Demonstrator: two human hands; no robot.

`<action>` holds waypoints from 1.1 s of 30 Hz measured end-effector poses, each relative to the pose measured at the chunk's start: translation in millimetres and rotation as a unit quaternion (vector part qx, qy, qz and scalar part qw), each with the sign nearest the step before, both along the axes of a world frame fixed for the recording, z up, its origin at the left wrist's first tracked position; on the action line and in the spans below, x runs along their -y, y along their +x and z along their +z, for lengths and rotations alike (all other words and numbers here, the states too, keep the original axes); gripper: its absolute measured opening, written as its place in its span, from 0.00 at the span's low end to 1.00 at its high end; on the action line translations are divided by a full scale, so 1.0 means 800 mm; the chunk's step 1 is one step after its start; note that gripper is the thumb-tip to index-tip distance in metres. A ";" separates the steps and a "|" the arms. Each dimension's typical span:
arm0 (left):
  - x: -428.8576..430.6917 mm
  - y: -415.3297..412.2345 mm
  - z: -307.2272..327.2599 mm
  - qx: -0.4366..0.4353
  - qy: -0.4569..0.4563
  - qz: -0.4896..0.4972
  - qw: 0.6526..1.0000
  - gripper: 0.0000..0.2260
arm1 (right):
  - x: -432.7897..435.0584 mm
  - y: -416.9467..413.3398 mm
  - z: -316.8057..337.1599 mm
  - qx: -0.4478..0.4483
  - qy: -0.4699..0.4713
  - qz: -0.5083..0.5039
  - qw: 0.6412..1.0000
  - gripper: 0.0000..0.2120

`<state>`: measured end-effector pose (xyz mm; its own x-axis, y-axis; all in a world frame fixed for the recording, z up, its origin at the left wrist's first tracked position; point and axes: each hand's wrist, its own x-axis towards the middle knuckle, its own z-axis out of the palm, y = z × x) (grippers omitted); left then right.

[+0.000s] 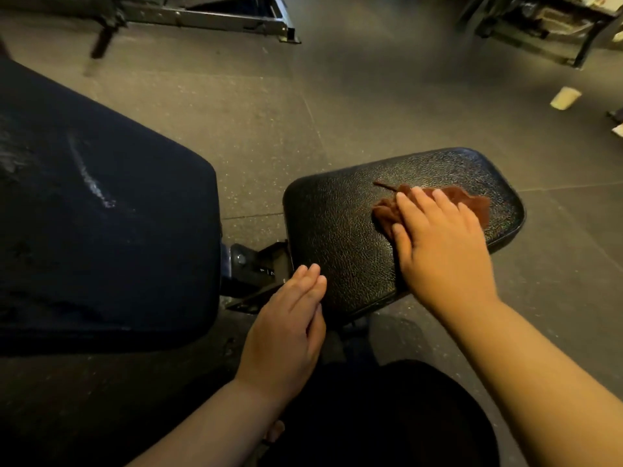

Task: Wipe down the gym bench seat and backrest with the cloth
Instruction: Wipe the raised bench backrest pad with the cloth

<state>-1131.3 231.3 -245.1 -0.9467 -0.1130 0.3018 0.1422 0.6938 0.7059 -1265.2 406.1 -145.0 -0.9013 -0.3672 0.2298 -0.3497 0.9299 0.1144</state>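
Head view: the brown cloth point(472, 205) lies crumpled on the black seat point(337, 224) beneath the flat-fingered right hand point(438, 241), looking limp and light, best pinned under the palm; the left hand point(286, 328), straight-fingered and empty, is at the seat's near corner.

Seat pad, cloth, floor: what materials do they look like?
Seat pad: likely black vinyl or faux leather; glossy, pebbled grain catching highlights. Cloth: soft reddish-brown fabric, matte, crumpled; weave too blurred to tell. Floor: probably rubber tiles; matte dark grey, pale flecks, visible seams.
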 end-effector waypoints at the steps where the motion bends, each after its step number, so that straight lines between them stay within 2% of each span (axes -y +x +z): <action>1: 0.000 0.007 -0.001 0.001 0.000 0.005 1.000 0.21 | 0.012 0.012 -0.008 -0.002 -0.003 -0.010 1.000 0.24; 3: 0.000 0.016 -0.003 0.007 0.007 0.008 1.000 0.20 | 0.040 0.038 -0.027 0.017 -0.008 0.029 0.999 0.25; 6: 0.004 0.021 -0.003 0.023 0.018 0.010 1.000 0.24 | 0.065 0.066 -0.051 0.070 0.009 0.144 0.987 0.25; 9: 0.007 0.026 -0.002 0.033 0.008 0.002 0.999 0.28 | 0.052 0.045 -0.041 0.070 0.033 0.196 0.978 0.25; 12: 0.009 0.031 -0.005 0.039 0.001 -0.001 0.999 0.28 | 0.025 0.015 -0.018 0.044 0.021 0.098 0.994 0.24; 15: 0.010 0.035 0.002 0.052 0.036 0.014 0.998 0.24 | 0.036 0.033 -0.021 0.037 -0.007 0.006 0.999 0.28; 19: 0.011 0.037 0.010 0.084 0.170 0.094 0.977 0.22 | 0.086 0.092 -0.037 0.169 -0.067 0.094 0.979 0.38; 21: 0.001 0.032 0.019 0.066 0.229 0.120 0.964 0.22 | 0.097 0.100 -0.037 0.250 -0.131 0.131 0.950 0.36; 23: -0.019 0.019 0.029 0.049 0.237 0.087 0.966 0.23 | 0.092 0.090 -0.028 0.278 -0.224 0.140 0.923 0.31; 25: -0.041 -0.001 0.032 0.074 0.170 0.060 0.981 0.25 | 0.069 0.077 -0.024 0.238 -0.253 0.137 0.928 0.29; 27: -0.051 -0.023 0.032 0.107 0.072 0.069 0.989 0.30 | 0.032 0.059 -0.023 0.136 -0.174 0.132 0.966 0.26; 29: -0.044 -0.046 0.029 0.110 0.012 0.093 0.990 0.30 | -0.010 0.043 -0.017 0.094 -0.102 0.116 0.983 0.26; 31: -0.032 -0.069 0.030 0.122 0.042 0.124 0.984 0.25 | -0.037 0.034 -0.014 0.078 -0.070 0.118 0.987 0.26; 33: -0.031 -0.085 0.038 0.143 0.101 0.167 0.970 0.23 | -0.041 0.033 -0.016 0.065 -0.089 0.102 0.989 0.26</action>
